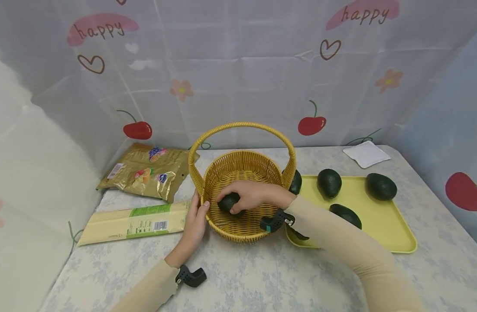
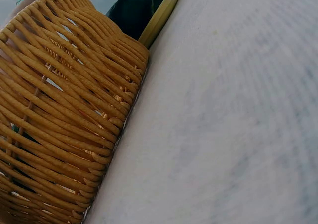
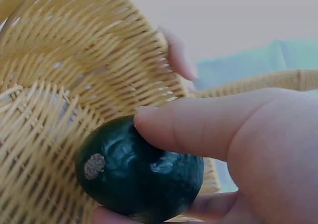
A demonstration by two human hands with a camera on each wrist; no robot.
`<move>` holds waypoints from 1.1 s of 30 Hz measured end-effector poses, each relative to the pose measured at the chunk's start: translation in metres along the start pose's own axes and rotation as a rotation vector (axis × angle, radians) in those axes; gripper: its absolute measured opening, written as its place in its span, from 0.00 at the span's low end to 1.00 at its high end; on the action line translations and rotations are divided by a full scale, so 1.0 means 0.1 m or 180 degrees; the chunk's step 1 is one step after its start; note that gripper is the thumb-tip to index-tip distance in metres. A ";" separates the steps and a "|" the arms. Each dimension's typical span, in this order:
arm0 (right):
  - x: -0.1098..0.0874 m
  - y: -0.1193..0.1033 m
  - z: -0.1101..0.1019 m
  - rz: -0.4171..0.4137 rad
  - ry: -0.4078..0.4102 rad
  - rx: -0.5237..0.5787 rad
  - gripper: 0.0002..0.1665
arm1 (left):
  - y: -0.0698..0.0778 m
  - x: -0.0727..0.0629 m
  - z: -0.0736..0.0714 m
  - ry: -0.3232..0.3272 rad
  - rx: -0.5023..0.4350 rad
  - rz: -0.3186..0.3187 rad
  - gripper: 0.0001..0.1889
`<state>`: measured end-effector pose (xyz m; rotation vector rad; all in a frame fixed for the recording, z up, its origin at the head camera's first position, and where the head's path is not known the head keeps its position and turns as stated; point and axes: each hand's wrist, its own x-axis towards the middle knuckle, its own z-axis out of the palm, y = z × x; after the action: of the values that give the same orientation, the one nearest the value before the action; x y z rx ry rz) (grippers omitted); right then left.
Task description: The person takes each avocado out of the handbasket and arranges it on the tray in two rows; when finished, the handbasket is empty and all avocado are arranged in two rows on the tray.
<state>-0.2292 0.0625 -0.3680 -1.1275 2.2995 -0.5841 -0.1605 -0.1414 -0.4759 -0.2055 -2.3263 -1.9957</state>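
Note:
A yellow wicker basket (image 1: 242,236) with a tall arched handle (image 1: 242,125) stands upright at the middle of the table. My right hand (image 1: 254,195) reaches inside it and grips a dark green avocado (image 1: 227,202) low in the bowl. In the right wrist view the thumb lies across the avocado (image 3: 134,174), with fingers beneath, and its brown stem scar shows. At the basket's left side, my left hand (image 1: 193,223) holds the rim, thumb over the edge and fingers along the outer wall. The left wrist view is filled by the woven wall (image 2: 64,105).
Right of the basket lies a yellow tray (image 1: 378,225) with several avocados, one a dark avocado (image 1: 329,183). A gold snack bag (image 1: 148,171) and a long pale-and-green packet (image 1: 137,222) lie at left. A white square item (image 1: 366,154) rests at the back right.

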 end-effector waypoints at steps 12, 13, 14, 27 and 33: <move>-0.56 0.03 -0.25 0.0003 0.0135 -0.0201 0.29 | 0.02 0.00 0.01 0.0026 -0.0023 0.0050 0.34; -0.62 0.03 -0.27 -0.0010 0.0137 -0.0188 0.28 | 0.02 0.00 0.01 0.0029 -0.0026 0.0057 0.34; -0.68 0.04 -0.29 -0.0016 0.0138 -0.0169 0.28 | 0.02 0.00 0.01 0.0029 -0.0032 0.0063 0.34; -1.43 0.19 -0.34 0.0032 0.0333 -0.0016 0.27 | -0.01 0.00 0.00 0.0011 -0.0042 0.0066 0.33; -1.82 0.33 -0.31 0.0110 0.0495 0.0342 0.26 | -0.01 0.01 0.00 0.0031 -0.0022 0.0015 0.34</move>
<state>-0.1721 0.2331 -0.3165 -1.0218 2.3811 -0.7972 -0.1611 -0.1418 -0.4768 -0.2011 -2.3113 -1.9982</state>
